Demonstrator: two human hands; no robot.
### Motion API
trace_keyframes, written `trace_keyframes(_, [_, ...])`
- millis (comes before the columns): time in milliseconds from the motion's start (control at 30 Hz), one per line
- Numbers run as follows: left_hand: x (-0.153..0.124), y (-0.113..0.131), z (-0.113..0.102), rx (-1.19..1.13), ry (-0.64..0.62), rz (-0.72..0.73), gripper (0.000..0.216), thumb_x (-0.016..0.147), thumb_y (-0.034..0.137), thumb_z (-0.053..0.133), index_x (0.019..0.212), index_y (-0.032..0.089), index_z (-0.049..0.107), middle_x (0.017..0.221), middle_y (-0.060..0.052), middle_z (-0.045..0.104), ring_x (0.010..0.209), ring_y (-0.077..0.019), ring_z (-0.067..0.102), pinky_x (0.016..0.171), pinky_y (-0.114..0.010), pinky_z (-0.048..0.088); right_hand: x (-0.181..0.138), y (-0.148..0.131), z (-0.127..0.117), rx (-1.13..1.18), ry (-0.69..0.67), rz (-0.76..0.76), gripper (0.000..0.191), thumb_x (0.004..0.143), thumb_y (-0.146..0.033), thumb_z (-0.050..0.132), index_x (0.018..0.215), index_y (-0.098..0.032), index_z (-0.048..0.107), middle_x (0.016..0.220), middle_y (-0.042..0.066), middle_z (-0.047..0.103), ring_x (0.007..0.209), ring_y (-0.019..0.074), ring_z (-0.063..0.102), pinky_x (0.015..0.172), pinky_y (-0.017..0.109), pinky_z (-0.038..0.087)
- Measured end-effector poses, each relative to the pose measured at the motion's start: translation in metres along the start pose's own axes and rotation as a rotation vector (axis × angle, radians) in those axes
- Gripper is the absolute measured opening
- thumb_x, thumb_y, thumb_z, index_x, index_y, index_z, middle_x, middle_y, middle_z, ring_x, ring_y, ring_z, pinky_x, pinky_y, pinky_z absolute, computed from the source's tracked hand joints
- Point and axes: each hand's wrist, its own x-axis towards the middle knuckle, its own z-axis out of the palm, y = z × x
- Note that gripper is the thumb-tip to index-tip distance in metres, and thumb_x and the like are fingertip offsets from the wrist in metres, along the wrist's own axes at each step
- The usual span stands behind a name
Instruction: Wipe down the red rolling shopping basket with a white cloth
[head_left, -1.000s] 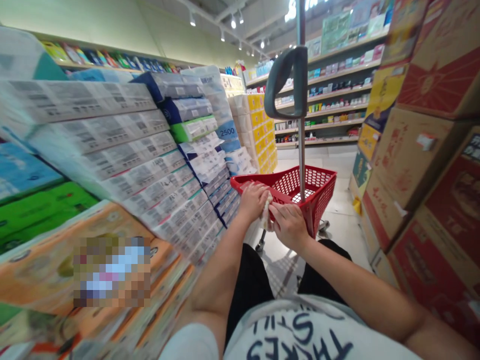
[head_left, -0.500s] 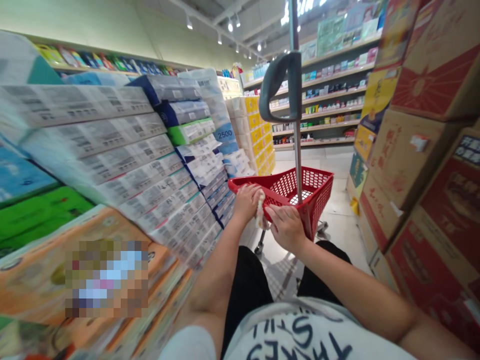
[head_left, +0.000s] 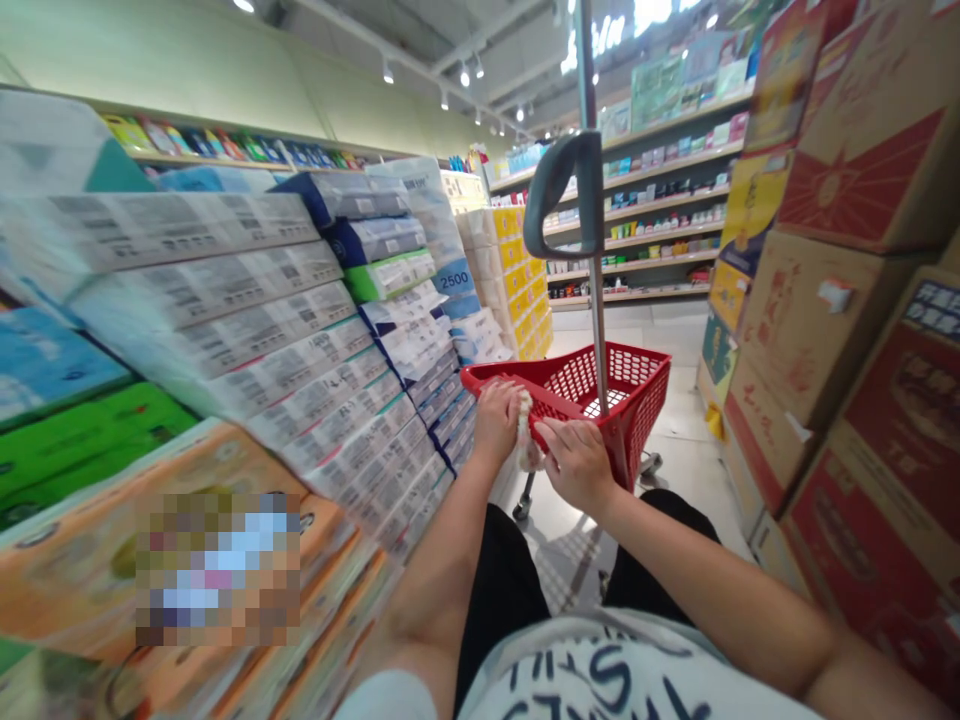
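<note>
A red shopping cart [head_left: 651, 395] with pierced basket walls stands in front of me. My left hand [head_left: 497, 418] is wrapped over the left part of its red handle. A cream, patterned strip of cloth [head_left: 526, 440] hangs over the handle beside the left fingertips; I cannot make out whether the fingers pinch it. To the right of the cloth, my right hand [head_left: 579, 462] has its fingers bent over the same handle. A metal pole [head_left: 598, 335] with a grey loop grip [head_left: 559, 190] rises at the basket, touched by neither hand.
Stacks of wrapped tissue packs [head_left: 247, 310] line the left side, with orange packs [head_left: 82, 560] nearest. Cardboard boxes [head_left: 817, 320] are piled on the right. A pale floor aisle [head_left: 679, 450] runs between them towards stocked shelves [head_left: 660, 210].
The whole scene sits slightly lower in view, the cart and both hands included. Both hands stay on the handle, and the cloth stays between them.
</note>
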Motion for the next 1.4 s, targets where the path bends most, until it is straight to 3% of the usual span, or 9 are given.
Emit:
trace_keyframes(200, [-0.008, 0.014, 0.0, 0.028, -0.052, 0.055, 0.035, 0.099, 0.027, 0.033, 0.112, 0.027, 0.065, 0.122, 0.0, 0.064, 0.128, -0.0203, 0.043, 0.114, -0.049, 0.026, 0.0, 0.002, 0.003, 0.007, 0.015, -0.011, 0.034, 0.086, -0.02, 0.053, 0.119, -0.017, 0.06, 0.117, 0.008, 0.064, 0.098, 0.0229, 0.053, 0.092, 0.04, 0.033])
trace_keyframes(433, [-0.002, -0.001, 0.001, 0.046, 0.041, -0.01, 0.036, 0.099, 0.028, 0.032, 0.109, 0.021, 0.066, 0.117, -0.003, 0.066, 0.123, -0.0212, 0.048, 0.112, -0.049, 0.03, -0.002, 0.005, 0.006, 0.001, 0.024, -0.042, 0.039, 0.085, -0.018, 0.053, 0.125, -0.019, 0.057, 0.118, 0.007, 0.064, 0.102, 0.0224, 0.052, 0.095, 0.039, 0.033])
trace_keyframes(667, [-0.004, 0.013, 0.002, -0.041, -0.066, 0.081, 0.036, 0.099, 0.026, 0.032, 0.109, 0.024, 0.066, 0.118, -0.001, 0.066, 0.123, -0.0184, 0.049, 0.113, -0.046, 0.031, -0.001, 0.007, 0.007, 0.017, 0.035, -0.033, 0.035, 0.086, -0.021, 0.054, 0.12, -0.019, 0.059, 0.118, 0.007, 0.064, 0.102, 0.0228, 0.051, 0.095, 0.04, 0.033])
trace_keyframes(900, [0.001, -0.005, 0.008, -0.043, 0.142, -0.119, 0.04, 0.099, 0.028, 0.028, 0.108, 0.02, 0.065, 0.119, -0.007, 0.064, 0.119, -0.0194, 0.053, 0.11, -0.045, 0.036, -0.003, 0.006, 0.008, -0.002, 0.008, -0.016, 0.041, 0.085, -0.018, 0.053, 0.126, -0.02, 0.056, 0.119, 0.007, 0.063, 0.103, 0.0228, 0.051, 0.096, 0.04, 0.032])
trace_keyframes(1100, [0.001, 0.01, 0.007, -0.032, -0.042, 0.058, 0.035, 0.098, 0.028, 0.034, 0.107, 0.026, 0.067, 0.121, -0.001, 0.065, 0.128, -0.0205, 0.045, 0.113, -0.05, 0.028, -0.002, 0.008, 0.01, 0.012, 0.045, -0.025, 0.037, 0.084, -0.019, 0.053, 0.12, -0.02, 0.059, 0.118, 0.007, 0.064, 0.102, 0.0226, 0.052, 0.095, 0.04, 0.033])
trace_keyframes(1267, [0.002, 0.0, 0.007, -0.031, 0.096, -0.064, 0.036, 0.098, 0.027, 0.032, 0.106, 0.021, 0.067, 0.117, -0.005, 0.066, 0.12, -0.0196, 0.051, 0.11, -0.046, 0.035, -0.002, 0.007, 0.007, 0.002, 0.021, -0.017, 0.04, 0.085, -0.018, 0.053, 0.125, -0.02, 0.057, 0.118, 0.007, 0.063, 0.102, 0.0225, 0.052, 0.095, 0.04, 0.032])
trace_keyframes(1400, [-0.003, 0.009, 0.008, -0.02, 0.025, 0.01, 0.036, 0.098, 0.028, 0.033, 0.108, 0.023, 0.067, 0.122, -0.004, 0.064, 0.126, -0.0203, 0.047, 0.112, -0.047, 0.032, -0.002, 0.007, 0.008, 0.005, 0.042, -0.017, 0.038, 0.084, -0.019, 0.053, 0.122, -0.02, 0.059, 0.116, 0.007, 0.064, 0.101, 0.0224, 0.052, 0.095, 0.039, 0.032])
